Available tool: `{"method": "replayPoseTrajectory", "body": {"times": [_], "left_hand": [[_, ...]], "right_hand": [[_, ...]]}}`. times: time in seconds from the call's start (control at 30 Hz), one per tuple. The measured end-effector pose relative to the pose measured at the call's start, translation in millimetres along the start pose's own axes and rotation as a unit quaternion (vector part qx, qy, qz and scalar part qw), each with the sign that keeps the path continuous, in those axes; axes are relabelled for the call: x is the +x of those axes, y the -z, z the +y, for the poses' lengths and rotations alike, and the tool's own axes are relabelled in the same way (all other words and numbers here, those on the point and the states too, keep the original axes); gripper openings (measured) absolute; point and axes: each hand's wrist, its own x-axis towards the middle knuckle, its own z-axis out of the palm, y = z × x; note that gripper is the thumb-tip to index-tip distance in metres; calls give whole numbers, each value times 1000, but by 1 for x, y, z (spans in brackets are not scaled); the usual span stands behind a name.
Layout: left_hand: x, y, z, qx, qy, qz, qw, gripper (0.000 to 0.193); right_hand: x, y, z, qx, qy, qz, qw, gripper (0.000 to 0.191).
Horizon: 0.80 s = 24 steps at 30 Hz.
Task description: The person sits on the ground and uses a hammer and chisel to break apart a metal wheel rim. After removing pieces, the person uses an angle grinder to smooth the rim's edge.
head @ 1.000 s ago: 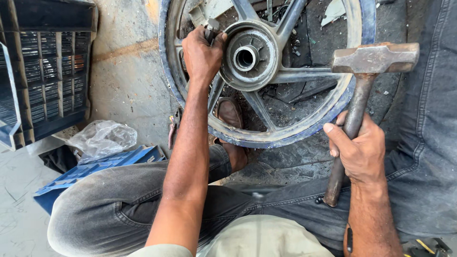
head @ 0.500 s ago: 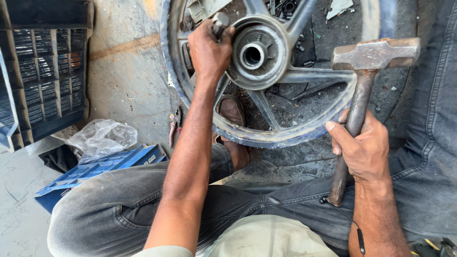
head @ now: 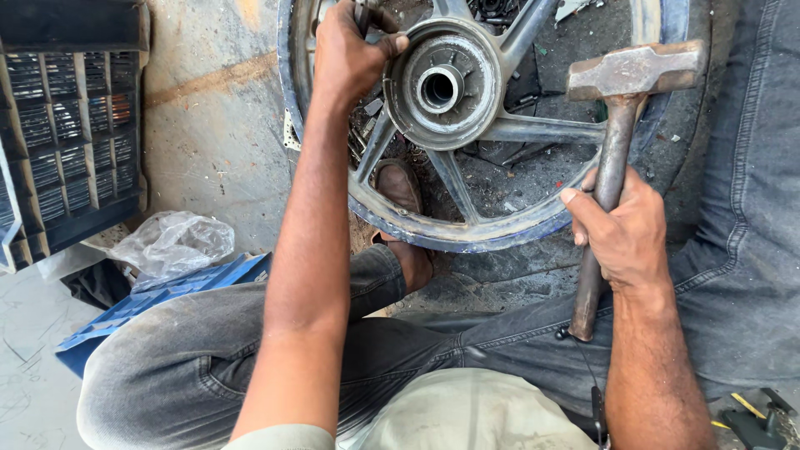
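Hammer raised beside a spoked wheel on the floor
Left hand (head: 350, 54) grips a small tool by the wheel (head: 467, 125) hub; right hand (head: 621, 233) is clamped round the hammer (head: 617, 142) handle.

Wheel (head: 467, 225) top and left-hand (head: 350, 54) tool cropped.

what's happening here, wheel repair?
A person sits on the floor over a spoked alloy wheel lying flat. The left hand grips a small dark tool held beside the hub; what kind of tool is hidden. The right hand holds a hammer mid-handle, head raised over the rim, not touching it.
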Motion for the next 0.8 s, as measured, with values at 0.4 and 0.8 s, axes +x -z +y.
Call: {"method": "replayPoseTrajectory", "body": {"times": [0.4,0.8], "left_hand": [[11,10,-2,-21,146,-128,981,19],[6,11,-6,5,53,-111,992,21]], "right_hand": [[6,-11,1,1,-23,4,1000,13],[4,-14,3,-8,-23,3,1000,12]]}}
